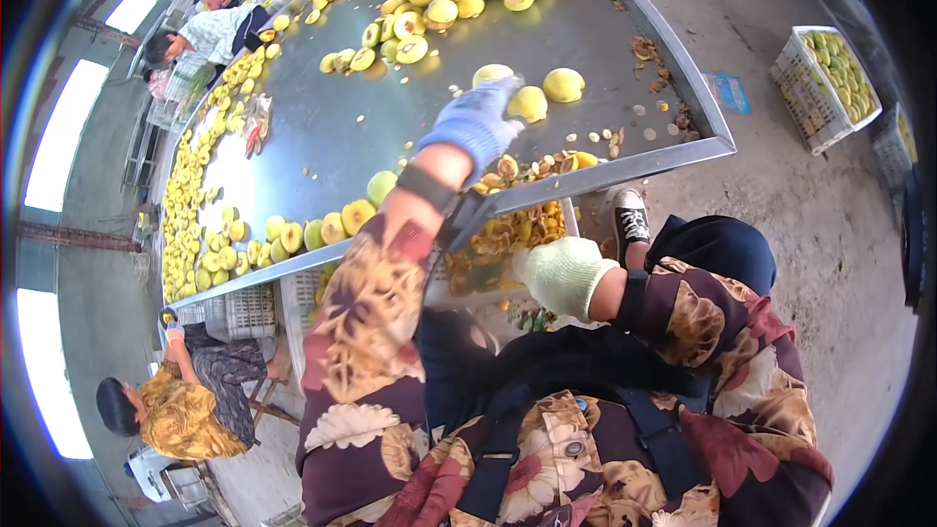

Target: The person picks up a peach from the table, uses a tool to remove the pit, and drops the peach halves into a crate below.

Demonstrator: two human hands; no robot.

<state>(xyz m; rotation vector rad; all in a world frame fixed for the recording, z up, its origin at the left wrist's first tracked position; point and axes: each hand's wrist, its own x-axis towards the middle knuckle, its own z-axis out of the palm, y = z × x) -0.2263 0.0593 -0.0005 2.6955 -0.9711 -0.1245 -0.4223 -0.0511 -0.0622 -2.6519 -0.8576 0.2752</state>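
1. Grip hidden on the left hand (476, 122): blue glove, back to the camera, fingers curved down over the fruit; can't tell if they have closed on anything.
2. Its fingertips sit at a pale peach (491, 71); contact can't be made out. A yellow peach (528, 103) lies just beside the glove and a round peach (563, 85) just past that.
3. All three lie on the metal table (390, 107), near its front corner.
4. Right hand (564, 273): cream glove, loosely curled, below the table edge; whether it holds something can't be told.
5. Right hand is just beside a crate (570, 218) under the table, filled with peach scraps (508, 232).
6. Pits (613, 141) are scattered along the table's front edge.
7. Heap of peach halves (439, 0) at the far end; a row of fruit (293, 234) along the near rim.
8. White basket (828, 73) of fruit on the floor, well apart.
9. Seated co-worker (181, 410) lower left; another person (200, 34) at the far side.
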